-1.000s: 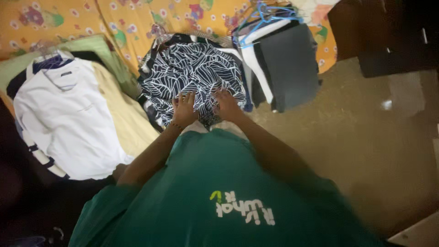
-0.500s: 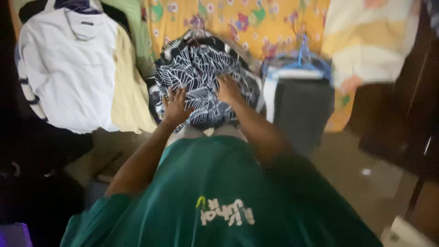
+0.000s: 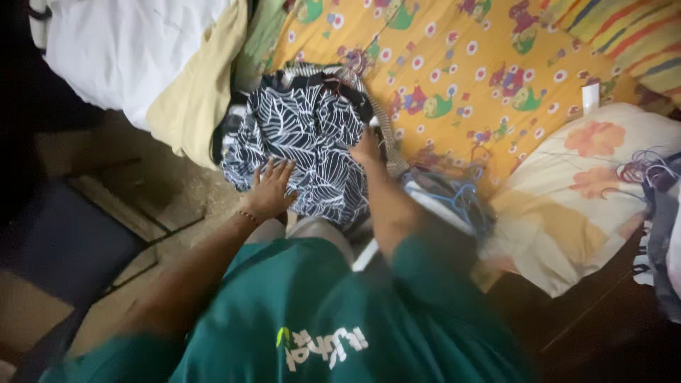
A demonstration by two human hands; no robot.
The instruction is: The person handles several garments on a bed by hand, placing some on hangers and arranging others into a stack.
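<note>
A dark navy shirt with a white leaf pattern (image 3: 301, 135) hangs over the edge of a bed with a yellow cartoon-print sheet (image 3: 454, 64). My left hand (image 3: 269, 190) lies flat on the shirt's lower part, fingers spread. My right hand (image 3: 367, 149) rests at the shirt's right edge; whether it grips the cloth I cannot tell. I wear a green t-shirt (image 3: 312, 312) with white print.
A white shirt (image 3: 120, 50) and a pale yellow garment (image 3: 195, 92) lie at the upper left. Blue hangers (image 3: 454, 198) with grey clothes sit right of my arm. A floral pillow (image 3: 582, 184) lies at right, with a striped cloth (image 3: 624, 35) behind it. The brown floor (image 3: 142, 206) is at left.
The view has swung right and down: the white shirt slid to the top left and the pillow came into view. Both hands stay on the leaf-pattern shirt.
</note>
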